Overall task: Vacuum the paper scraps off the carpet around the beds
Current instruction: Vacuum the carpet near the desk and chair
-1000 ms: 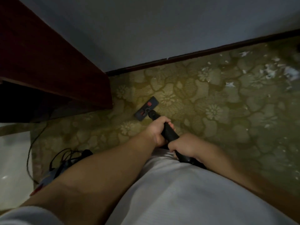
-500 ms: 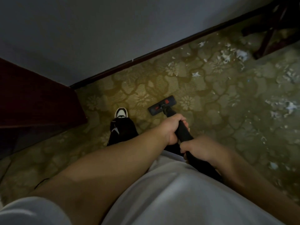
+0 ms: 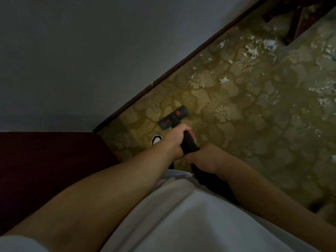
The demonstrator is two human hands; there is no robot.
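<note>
My left hand (image 3: 177, 140) grips the black vacuum tube (image 3: 189, 144) high up, and my right hand (image 3: 201, 158) grips it just below. The flat black floor head (image 3: 173, 119) with red tabs lies on the olive flower-patterned carpet (image 3: 245, 133), close to the dark skirting board (image 3: 163, 79). White paper scraps (image 3: 251, 51) lie scattered over the carpet to the upper right, with more scraps (image 3: 322, 96) near the right edge. One scrap (image 3: 224, 80) lies a short way beyond the head.
A grey wall (image 3: 91, 51) fills the upper left. Dark red furniture (image 3: 45, 170) stands at the left. Dark wooden furniture legs (image 3: 294, 19) rise at the top right among the scraps. My shoe toe (image 3: 156, 139) shows beside the left wrist.
The view has swung right, away from the red furniture and the cables. The floor head has shifted right along the skirting board, nearer the scraps. Both hands keep their hold on the tube.
</note>
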